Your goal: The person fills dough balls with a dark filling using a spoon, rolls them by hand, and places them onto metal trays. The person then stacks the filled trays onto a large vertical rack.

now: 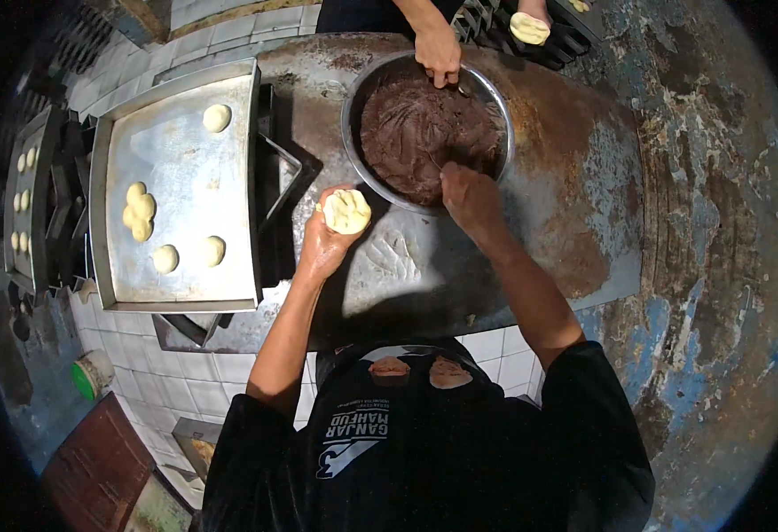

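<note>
So the dough piece (pixel 347 211) is pale yellow, soft-looking and roughly round, pressed flat with a lumpy, dented top facing up. It's cupped in the left hand (pixel 327 241), held up off the surface (pixel 575 217) just beside the near left side of the bowl (pixel 350 142). That bowl is wide, round, shiny metal, sitting upright and loaded with thick dark brown paste (pixel 407 133), all ridged and smeary rather than smooth. There's also a thin utensil (pixel 434 160) gripped in the right hand (pixel 467 197), slanting into the paste on the near right side, mostly hidden so I can't tell what kind
</note>
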`<state>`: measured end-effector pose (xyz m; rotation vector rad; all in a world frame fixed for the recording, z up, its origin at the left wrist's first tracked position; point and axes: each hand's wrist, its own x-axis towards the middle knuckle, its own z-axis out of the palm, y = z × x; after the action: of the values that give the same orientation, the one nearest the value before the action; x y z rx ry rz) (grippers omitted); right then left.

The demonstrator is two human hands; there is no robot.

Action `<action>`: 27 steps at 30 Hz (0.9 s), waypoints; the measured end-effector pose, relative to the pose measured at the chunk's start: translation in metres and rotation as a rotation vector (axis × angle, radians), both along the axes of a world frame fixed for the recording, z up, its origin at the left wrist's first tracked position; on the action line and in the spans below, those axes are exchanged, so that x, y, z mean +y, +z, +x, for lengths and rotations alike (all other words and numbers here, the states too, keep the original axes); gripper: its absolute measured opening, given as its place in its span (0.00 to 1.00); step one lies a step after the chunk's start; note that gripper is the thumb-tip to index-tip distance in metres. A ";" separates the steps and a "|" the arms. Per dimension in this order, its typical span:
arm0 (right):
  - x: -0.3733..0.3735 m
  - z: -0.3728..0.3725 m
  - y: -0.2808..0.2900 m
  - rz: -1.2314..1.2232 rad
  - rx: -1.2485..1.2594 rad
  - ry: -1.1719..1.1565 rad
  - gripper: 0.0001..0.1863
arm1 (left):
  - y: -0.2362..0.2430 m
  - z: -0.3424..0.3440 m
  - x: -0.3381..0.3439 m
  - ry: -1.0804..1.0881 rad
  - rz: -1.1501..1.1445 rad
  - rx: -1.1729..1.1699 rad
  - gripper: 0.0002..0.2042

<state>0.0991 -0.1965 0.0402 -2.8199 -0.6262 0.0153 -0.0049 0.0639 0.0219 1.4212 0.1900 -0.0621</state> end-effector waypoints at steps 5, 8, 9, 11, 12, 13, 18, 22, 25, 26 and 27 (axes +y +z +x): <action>0.012 -0.003 -0.010 0.121 0.061 -0.080 0.13 | -0.014 -0.002 0.020 0.037 0.200 -0.021 0.17; 0.004 0.003 0.005 0.529 0.811 -0.390 0.17 | -0.015 -0.004 0.020 0.026 0.265 -0.001 0.18; -0.001 -0.001 0.010 0.730 1.055 -0.457 0.16 | -0.015 -0.005 0.016 0.045 0.272 -0.012 0.18; -0.001 -0.012 0.022 0.932 1.295 -0.487 0.16 | -0.014 -0.003 0.005 0.084 0.333 -0.047 0.19; 0.002 -0.021 0.029 0.973 1.320 -0.387 0.10 | -0.014 -0.002 -0.003 0.107 0.316 -0.080 0.19; 0.004 -0.030 0.034 1.013 1.341 -0.287 0.07 | -0.010 0.002 -0.014 0.148 0.306 -0.097 0.19; 0.040 -0.130 0.036 0.475 -0.259 0.186 0.11 | 0.004 0.008 -0.062 0.284 0.521 -0.237 0.16; -0.005 -0.180 0.010 0.290 -0.112 0.175 0.16 | -0.001 -0.031 -0.062 0.198 0.826 0.056 0.15; -0.033 -0.199 -0.015 0.203 0.146 0.233 0.17 | -0.057 -0.065 -0.030 0.348 0.612 0.087 0.18; -0.033 -0.199 -0.017 0.211 0.147 0.239 0.17 | -0.054 -0.074 -0.033 0.280 0.466 0.018 0.20; -0.029 -0.193 -0.021 0.373 0.000 0.238 0.16 | -0.051 -0.087 -0.041 0.197 0.308 0.080 0.22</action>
<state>-0.0935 -0.2258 0.0194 -2.3769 -0.8616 -0.0520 -0.0919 0.0227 -0.0295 1.7004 0.4190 0.0760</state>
